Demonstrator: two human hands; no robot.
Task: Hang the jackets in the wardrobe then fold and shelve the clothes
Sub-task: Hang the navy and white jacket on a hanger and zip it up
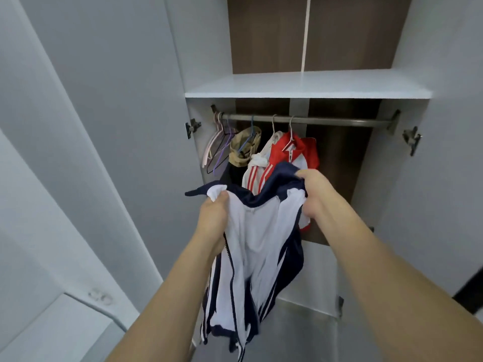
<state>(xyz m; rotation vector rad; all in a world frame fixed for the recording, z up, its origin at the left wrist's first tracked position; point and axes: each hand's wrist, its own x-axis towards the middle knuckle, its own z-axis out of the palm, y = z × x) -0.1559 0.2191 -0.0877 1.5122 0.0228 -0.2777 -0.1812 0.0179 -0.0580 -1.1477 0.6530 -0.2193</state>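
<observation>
I hold a navy and white track jacket [257, 246] up in front of the open wardrobe. My left hand [213, 218] grips its left shoulder edge, and my right hand [316, 197] grips the collar and right shoulder. The jacket hangs down between my forearms, lining toward me. Behind it a metal rail [339, 122] carries a red and white jacket [295, 155], a white jacket with red stripes [257, 168] and a khaki garment [244, 147], each on a hanger. Several bare hangers [219, 147] hang at the rail's left end.
A white shelf [308, 84] spans the wardrobe above the rail. The left door [104, 126] stands open beside my left arm, the right door [444, 152] is open too. A pale surface [52, 333] sits at lower left.
</observation>
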